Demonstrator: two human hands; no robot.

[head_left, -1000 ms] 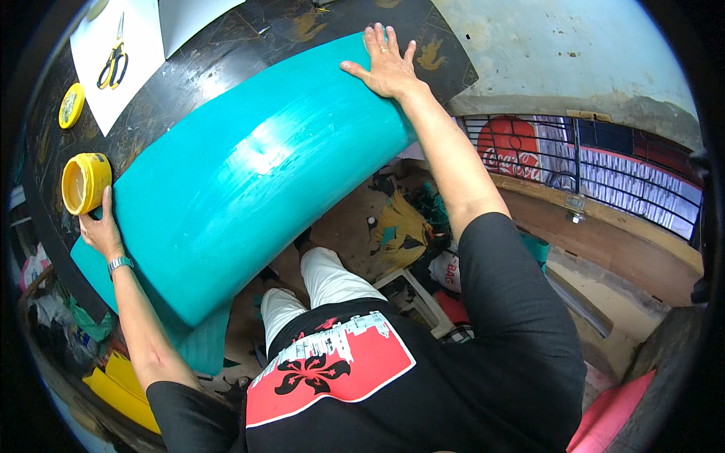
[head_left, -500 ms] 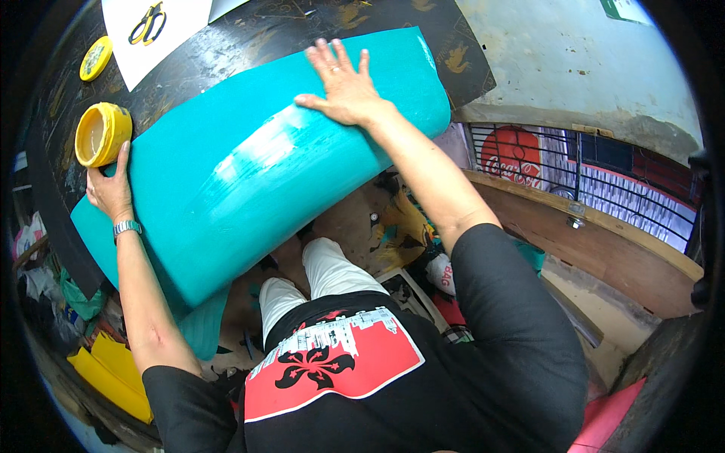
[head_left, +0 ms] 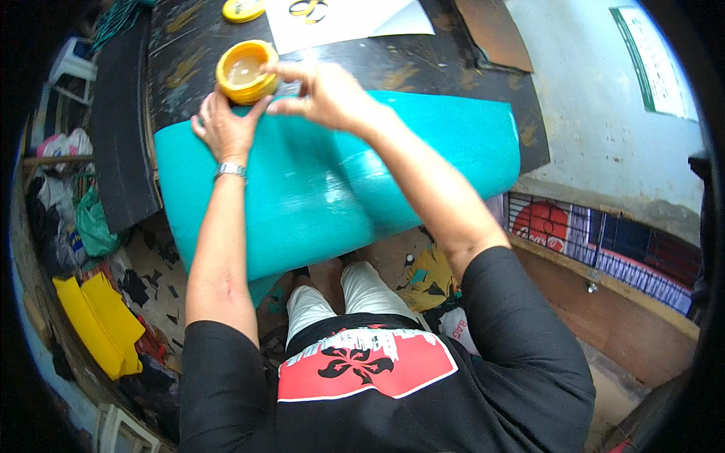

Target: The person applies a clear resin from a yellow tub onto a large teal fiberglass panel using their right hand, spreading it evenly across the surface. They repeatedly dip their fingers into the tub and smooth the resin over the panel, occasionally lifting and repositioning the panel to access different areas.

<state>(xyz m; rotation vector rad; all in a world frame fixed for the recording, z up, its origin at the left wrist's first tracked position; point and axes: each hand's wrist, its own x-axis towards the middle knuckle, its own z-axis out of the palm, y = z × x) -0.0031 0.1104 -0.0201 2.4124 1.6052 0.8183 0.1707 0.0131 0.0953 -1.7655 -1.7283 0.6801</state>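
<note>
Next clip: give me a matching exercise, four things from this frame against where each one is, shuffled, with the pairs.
1. yellow tub
2. teal sheet
3. yellow lid
4. wristwatch

a. on the left wrist
b. draped over the near edge of the dark table
c. between the left hand and right hand
d. at the table's far edge, beside the white paper

Pairs: 1-c, 2-b, 3-d, 4-a

both bare forearms reach forward from the lower edge and converge ahead of the chest. the left hand (head_left: 224, 130) is cupped, fingers curled up, a metal watch band on its wrist. the right hand (head_left: 326, 94) sits just beside it, fingers pinched together and slightly blurred.
</note>
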